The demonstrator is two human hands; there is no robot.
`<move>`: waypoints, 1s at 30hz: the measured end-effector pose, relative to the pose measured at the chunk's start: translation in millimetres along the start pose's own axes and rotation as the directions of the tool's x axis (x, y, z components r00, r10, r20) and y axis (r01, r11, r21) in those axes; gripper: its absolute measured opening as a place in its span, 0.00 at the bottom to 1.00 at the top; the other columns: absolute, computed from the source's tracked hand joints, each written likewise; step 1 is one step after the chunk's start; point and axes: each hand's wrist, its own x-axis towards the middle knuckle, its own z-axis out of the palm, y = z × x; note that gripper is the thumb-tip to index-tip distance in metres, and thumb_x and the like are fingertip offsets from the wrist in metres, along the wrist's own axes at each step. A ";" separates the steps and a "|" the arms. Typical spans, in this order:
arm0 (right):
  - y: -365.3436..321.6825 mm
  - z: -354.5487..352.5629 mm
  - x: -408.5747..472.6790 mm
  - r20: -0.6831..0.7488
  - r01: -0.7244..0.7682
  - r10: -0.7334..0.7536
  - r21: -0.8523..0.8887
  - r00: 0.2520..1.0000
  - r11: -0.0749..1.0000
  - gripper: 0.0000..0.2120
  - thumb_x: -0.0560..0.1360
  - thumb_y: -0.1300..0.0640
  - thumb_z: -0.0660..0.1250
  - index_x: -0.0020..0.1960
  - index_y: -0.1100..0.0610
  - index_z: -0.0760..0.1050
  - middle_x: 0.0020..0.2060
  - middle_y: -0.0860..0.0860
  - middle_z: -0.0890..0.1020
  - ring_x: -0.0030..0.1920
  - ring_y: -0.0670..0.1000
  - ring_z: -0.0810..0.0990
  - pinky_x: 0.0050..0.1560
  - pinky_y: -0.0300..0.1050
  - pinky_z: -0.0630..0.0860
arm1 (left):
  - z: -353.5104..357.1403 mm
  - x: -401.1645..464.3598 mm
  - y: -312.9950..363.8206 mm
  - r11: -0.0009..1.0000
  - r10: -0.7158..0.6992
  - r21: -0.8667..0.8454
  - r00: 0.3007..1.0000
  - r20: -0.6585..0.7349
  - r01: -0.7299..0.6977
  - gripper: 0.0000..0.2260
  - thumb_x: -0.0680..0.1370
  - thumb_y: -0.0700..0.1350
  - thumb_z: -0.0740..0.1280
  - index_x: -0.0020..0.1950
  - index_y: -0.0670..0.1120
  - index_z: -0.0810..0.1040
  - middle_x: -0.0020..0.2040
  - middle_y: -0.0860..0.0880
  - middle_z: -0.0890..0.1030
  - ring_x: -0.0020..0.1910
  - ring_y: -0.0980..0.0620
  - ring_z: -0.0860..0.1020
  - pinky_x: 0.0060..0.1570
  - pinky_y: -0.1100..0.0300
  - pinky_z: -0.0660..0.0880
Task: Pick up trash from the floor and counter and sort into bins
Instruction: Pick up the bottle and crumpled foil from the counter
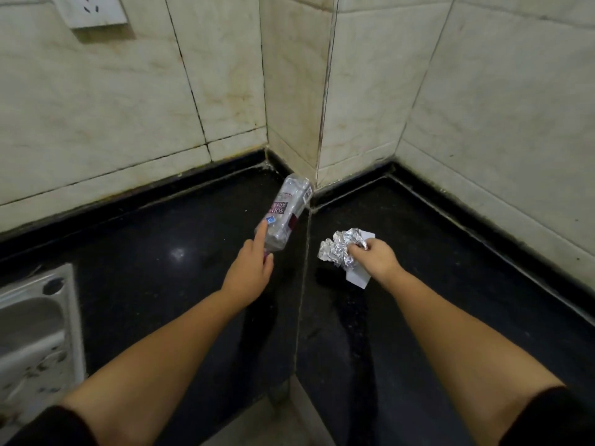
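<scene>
two full hands (252, 268) (375, 257), sink (35, 320) left

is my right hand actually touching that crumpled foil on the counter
Touching. The head view shows the right hand with its fingers curled over the edge of the crumpled foil, no gap between them, with a white paper just beneath.

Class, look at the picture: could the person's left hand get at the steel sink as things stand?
Probably not freely: the left hand is closed on the clear plastic bottle, though nothing blocks the way to the steel sink.
</scene>
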 end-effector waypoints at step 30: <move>12.2 298.9 -614.9 0.899 0.873 -0.414 0.080 0.145 0.481 0.13 0.74 0.55 0.68 0.34 0.59 0.70 0.33 0.57 0.75 0.36 0.54 0.71 0.31 0.45 0.63 | -46.0 -843.4 -48.3 0.280 -0.881 -0.609 -0.053 -0.470 0.742 0.17 0.79 0.43 0.61 0.67 0.42 0.65 0.63 0.41 0.76 0.61 0.41 0.77 0.58 0.53 0.72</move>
